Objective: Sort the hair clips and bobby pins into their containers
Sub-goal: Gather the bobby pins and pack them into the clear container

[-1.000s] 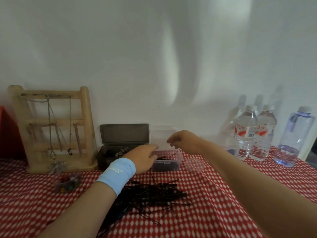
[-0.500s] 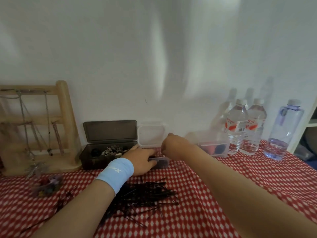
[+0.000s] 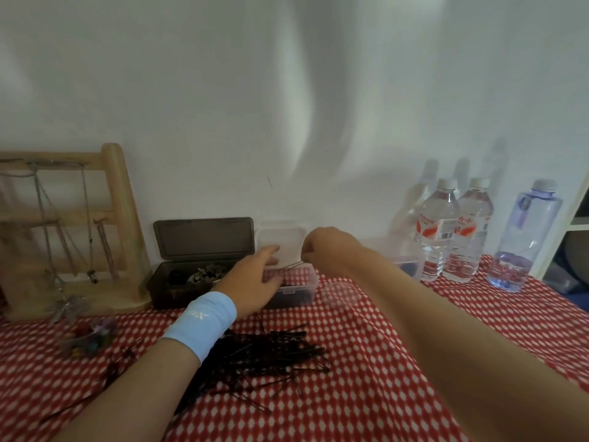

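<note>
A thin bobby pin (image 3: 291, 266) hangs pinched in the right hand (image 3: 331, 250) over the clear box (image 3: 302, 283). The left hand (image 3: 255, 279), fingers loosely spread, steadies that box (blue wristband (image 3: 204, 323) showing). More pins (image 3: 274, 355) lie heaped on the checked cloth (image 3: 366, 362).

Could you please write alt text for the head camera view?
A right hand pinches a bobby pin over an open clear box while the left hand steadies the box. A pile of bobby pins lies on the red checked tablecloth.
</note>
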Tool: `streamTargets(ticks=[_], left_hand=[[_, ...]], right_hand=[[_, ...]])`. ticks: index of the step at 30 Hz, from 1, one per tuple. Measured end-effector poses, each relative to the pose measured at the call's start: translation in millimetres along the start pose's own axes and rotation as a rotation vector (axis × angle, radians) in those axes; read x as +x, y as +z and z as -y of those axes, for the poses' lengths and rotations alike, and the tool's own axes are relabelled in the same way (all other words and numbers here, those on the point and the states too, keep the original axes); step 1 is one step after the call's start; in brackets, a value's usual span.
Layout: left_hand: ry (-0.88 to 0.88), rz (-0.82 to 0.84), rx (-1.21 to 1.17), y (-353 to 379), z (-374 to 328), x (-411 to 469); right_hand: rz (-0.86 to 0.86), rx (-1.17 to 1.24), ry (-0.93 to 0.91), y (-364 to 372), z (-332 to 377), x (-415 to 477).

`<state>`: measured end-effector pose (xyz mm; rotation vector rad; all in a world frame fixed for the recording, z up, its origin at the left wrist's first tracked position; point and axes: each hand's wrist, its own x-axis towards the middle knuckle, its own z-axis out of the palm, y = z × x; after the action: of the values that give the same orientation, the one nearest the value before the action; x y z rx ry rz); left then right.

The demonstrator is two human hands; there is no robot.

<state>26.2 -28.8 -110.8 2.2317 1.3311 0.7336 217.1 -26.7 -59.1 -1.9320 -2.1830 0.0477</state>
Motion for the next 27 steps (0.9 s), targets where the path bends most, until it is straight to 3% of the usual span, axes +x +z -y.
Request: streamTargets(ticks=[3, 5, 8, 11, 14, 18, 22, 27], left_hand=[[0.094, -0.288, 0.110, -17.8, 6.5, -11.6], [0.086, -0.358, 0.154, -29.2, 8.1, -23.3], [-0.118, -0.294, 0.304, -38.5, 16.6, -42.0], [-0.319, -0.189, 0.526, -42.6, 27.2, -56.0], [-0.431, -0.087, 0.566, -42.2, 38.4, -67.9], [-0.362, 0.071, 0.541, -33.7, 56.1, -79.8], [-0.214, 0.100, 0.402, -33.5, 58.7, -87.7], [-0.142, 0.177, 0.295, -36.5, 47.2, -92.1]], right_hand=[[0.002, 0.053, -0.060, 11.0, 13.7, -6.6], [-0.061, 0.124, -0.109, 13.4, 25.1, -13.6], [0.018, 0.160, -0.173, 18.8, 52.2, -29.3], [0.143, 0.020, -0.178, 31.2, 75.3, -42.2], [0.207, -0.077, -0.154, 47.4, 89.6, -47.4], [0.257, -0.039, -0.199, 57.6, 96.4, -50.1], [0.333, 0.099, -0.246, 46.6, 88.0, -56.3], [0.446, 0.048, -0.209, 33.3, 76.1, -62.5]])
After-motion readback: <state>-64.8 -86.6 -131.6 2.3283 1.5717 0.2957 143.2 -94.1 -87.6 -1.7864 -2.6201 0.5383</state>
